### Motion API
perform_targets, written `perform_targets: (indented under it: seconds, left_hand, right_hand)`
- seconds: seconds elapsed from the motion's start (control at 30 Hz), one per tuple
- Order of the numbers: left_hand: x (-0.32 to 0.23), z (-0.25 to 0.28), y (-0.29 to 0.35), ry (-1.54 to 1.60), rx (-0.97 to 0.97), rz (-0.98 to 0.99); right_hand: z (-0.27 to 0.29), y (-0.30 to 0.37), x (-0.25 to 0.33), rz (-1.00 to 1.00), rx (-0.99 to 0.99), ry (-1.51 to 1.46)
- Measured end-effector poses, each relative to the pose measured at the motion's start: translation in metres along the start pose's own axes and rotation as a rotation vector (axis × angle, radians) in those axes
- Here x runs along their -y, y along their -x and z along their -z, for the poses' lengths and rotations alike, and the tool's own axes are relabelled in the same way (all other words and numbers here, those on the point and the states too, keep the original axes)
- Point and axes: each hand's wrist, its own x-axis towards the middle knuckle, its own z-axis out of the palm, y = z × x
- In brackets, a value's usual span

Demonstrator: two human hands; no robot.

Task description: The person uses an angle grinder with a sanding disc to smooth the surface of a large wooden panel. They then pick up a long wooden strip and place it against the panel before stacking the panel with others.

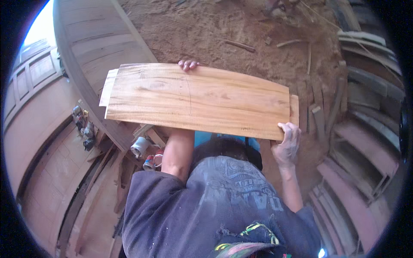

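A wide, light-brown wooden panel (232,103) with clear grain lies across both my hands, in front of my body. Its far edge curves down toward the right, and a narrower, paler tongue sticks out at each end. A thin dark line runs across its face near the middle. My left hand (188,65) reaches beneath the panel, and only its fingertips show, curled over the far edge. My right hand (287,144) grips the near right corner, with fingers on top. The left palm is hidden under the wood.
A long plank surface (101,47) runs along the left, beside panelled woodwork (41,69). A white mug-like container (139,146) and a small can (149,163) stand near my left arm. Wood scraps (239,45) lie on the dirt floor (185,30). Boards (350,182) are stacked at right.
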Motion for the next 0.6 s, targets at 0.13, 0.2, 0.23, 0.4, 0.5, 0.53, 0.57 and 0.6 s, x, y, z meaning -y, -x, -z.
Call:
perform_targets:
  seconds: [0.13, 0.2, 0.23, 0.4, 0.5, 0.53, 0.57, 0.6]
  left_hand:
    - [-0.006, 0.012, -0.013, -0.223, -0.005, 0.075]
    - [-0.020, 0.023, -0.011, -0.355, -0.002, 0.101]
    - [-0.028, 0.029, -0.011, -0.417, 0.000, 0.111]
    - [-0.039, 0.055, -0.023, -0.982, 0.182, 0.372]
    - [0.021, 0.056, -0.019, -0.457, -0.748, 0.011]
    - [0.021, 0.045, -0.028, -0.704, -0.762, -0.045]
    - [0.027, 0.032, -0.033, -0.955, -0.770, -0.055]
    - [0.033, 0.019, -0.039, -1.159, -0.709, -0.024]
  right_hand:
    - [-0.042, -0.049, -0.026, -0.032, 0.194, -0.141]
    - [-0.056, -0.073, -0.027, -0.068, 0.323, -0.202]
    - [-0.058, -0.085, -0.025, -0.041, 0.352, -0.389]
    - [-0.080, -0.132, 0.018, -0.315, 0.989, -1.136]
    - [-0.073, -0.151, 0.032, -0.653, 1.112, -1.375]
    - [-0.071, -0.155, 0.037, -0.567, 1.184, -1.432]
    - [-0.067, -0.153, 0.037, -0.562, 1.248, -1.436]
    - [-0.061, -0.158, 0.031, -0.645, 1.230, -1.402]
